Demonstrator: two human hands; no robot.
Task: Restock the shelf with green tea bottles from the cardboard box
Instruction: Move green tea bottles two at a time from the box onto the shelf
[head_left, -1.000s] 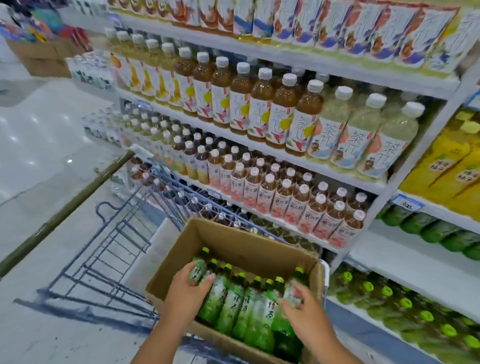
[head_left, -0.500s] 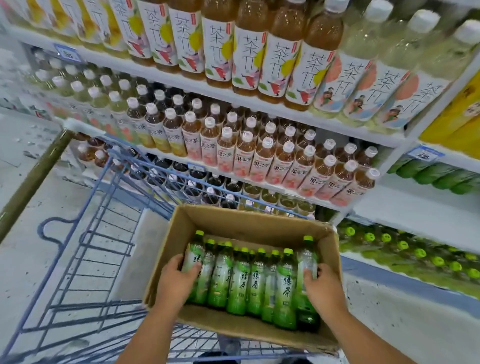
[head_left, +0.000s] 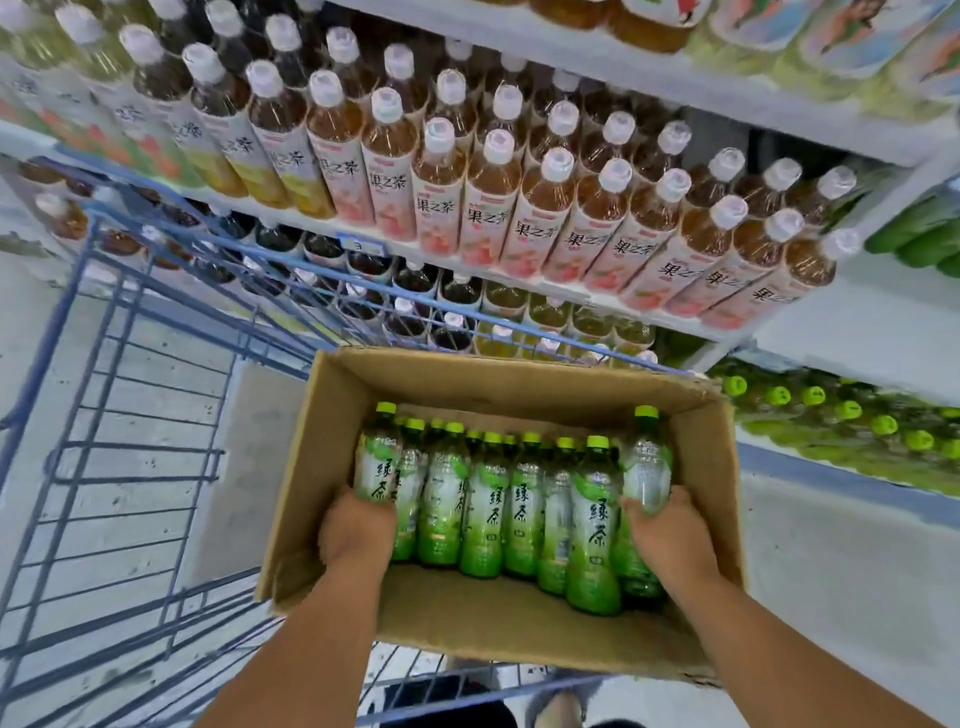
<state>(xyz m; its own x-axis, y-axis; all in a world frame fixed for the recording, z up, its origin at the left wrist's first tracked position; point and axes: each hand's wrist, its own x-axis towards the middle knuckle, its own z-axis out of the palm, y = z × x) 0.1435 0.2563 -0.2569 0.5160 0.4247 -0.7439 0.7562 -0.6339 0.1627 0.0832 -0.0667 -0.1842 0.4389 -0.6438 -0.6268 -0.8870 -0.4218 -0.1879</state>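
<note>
- Your left hand (head_left: 357, 530) grips the leftmost green tea bottle (head_left: 377, 457) at the left end of the row; its fingers curl round the lower body, out of sight behind the knuckles.
- Your right hand (head_left: 670, 535) clamps round the rightmost bottle (head_left: 645, 462), fingertips wrapped on its label.
- Both bottles stand in the cardboard box (head_left: 332, 447), with the remaining green tea bottles (head_left: 519, 493) packed between them (green caps up, tilted slightly away from you).
- The box sits in a blue wire cart (head_left: 130, 364), whose far rail runs between the box and the shelves.
- Straight ahead, a shelf (head_left: 571, 299) is crowded with white-capped amber tea bottles (head_left: 540, 208).
- To the right, a lower shelf holds green-capped bottles (head_left: 831, 410) lying just past the box's corner.
</note>
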